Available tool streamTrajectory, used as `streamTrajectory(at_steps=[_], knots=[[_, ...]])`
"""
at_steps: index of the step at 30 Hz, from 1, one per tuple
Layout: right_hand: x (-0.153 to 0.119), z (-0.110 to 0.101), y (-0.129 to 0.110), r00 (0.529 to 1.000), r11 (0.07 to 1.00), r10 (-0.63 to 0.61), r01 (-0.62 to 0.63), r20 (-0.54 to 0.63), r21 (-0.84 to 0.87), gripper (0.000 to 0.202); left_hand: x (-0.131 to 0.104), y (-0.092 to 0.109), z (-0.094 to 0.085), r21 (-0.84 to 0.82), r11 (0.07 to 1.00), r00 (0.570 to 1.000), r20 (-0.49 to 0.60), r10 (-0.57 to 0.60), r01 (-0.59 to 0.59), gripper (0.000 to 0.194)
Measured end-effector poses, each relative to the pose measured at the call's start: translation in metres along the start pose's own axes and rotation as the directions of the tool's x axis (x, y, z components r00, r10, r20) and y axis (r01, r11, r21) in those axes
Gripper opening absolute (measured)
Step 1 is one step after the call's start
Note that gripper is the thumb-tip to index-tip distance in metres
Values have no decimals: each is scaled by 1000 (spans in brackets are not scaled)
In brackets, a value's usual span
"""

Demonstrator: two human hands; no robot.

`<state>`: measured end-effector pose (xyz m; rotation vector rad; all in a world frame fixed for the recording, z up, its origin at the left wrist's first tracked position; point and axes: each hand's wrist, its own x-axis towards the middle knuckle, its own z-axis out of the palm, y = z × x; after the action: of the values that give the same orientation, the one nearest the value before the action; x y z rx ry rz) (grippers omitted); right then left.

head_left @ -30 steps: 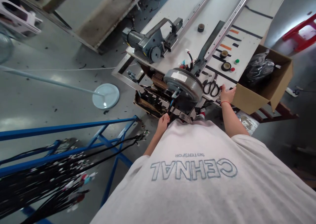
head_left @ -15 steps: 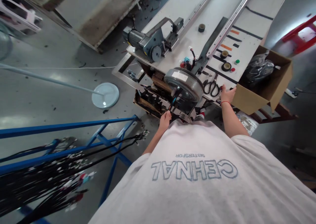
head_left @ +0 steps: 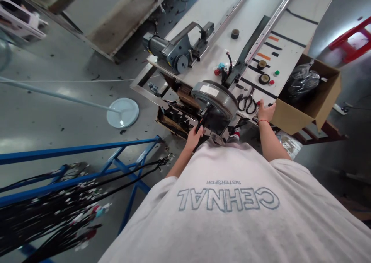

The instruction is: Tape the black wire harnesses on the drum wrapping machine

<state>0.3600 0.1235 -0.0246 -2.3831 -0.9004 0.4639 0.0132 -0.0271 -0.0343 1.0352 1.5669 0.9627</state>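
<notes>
A grey wheel (head_left: pixel 214 96) with a white label on its rim stands at the near end of the bench. A dark cable (head_left: pixel 203 118) comes out of its hub, and my left hand (head_left: pixel 193 137) is closed on this cable just below the hub. At the bench's near edge rests my right hand (head_left: pixel 266 112), fingers apart, close to the cardboard box. Beside its fingertips lie a small red object (head_left: pixel 258 103) and black-handled scissors (head_left: pixel 247 103). Whether it touches the red object I cannot tell.
The bench (head_left: pixel 199 67) carries a motor unit (head_left: pixel 171 52), tape rolls (head_left: pixel 264 79) and dark strips. A cardboard box (head_left: pixel 301 118) holding a plastic-wrapped item stands to the right. On the left are a blue rack (head_left: pixel 87 147) with bundled cables and a round white base (head_left: pixel 123 113).
My left hand has shifted slightly up the cable, and the turquoise part seen near the hub no longer shows. My right hand stays at the bench edge. The view has shifted slightly.
</notes>
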Motion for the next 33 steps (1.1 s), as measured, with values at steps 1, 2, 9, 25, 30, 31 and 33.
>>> streamTrajectory(at_steps=[1, 2, 9, 25, 30, 31, 33], knots=[[0, -1, -1, 1000, 1000, -1, 1, 3, -1, 89, -2, -6, -6, 37, 999, 999, 34, -24, 23, 48], [-1, -1, -1, 1000, 1000, -2, 2, 6, -3, 90, -6, -12, -12, 75, 996, 995, 76, -59, 53, 46], [0, -1, -1, 1000, 1000, 10, -10, 25, -11, 90, -50, -41, -37, 179, 977, 993, 20, -119, 113, 39], [4, 4, 6, 999, 999, -29, 29, 22, 24, 94, -18, 14, 1, 171, 985, 992, -119, 39, -18, 33], [5, 7, 9, 999, 999, -44, 44, 0, 28, 92, -7, 20, 9, 166, 983, 988, -117, 100, -80, 37], [5, 7, 9, 999, 999, -44, 44, 0, 28, 93, -6, 20, 9, 163, 983, 989, -108, 102, -84, 39], [6, 8, 10, 999, 999, -45, 45, 0, 30, 93, -6, 21, 10, 171, 981, 991, -81, 106, -91, 40]])
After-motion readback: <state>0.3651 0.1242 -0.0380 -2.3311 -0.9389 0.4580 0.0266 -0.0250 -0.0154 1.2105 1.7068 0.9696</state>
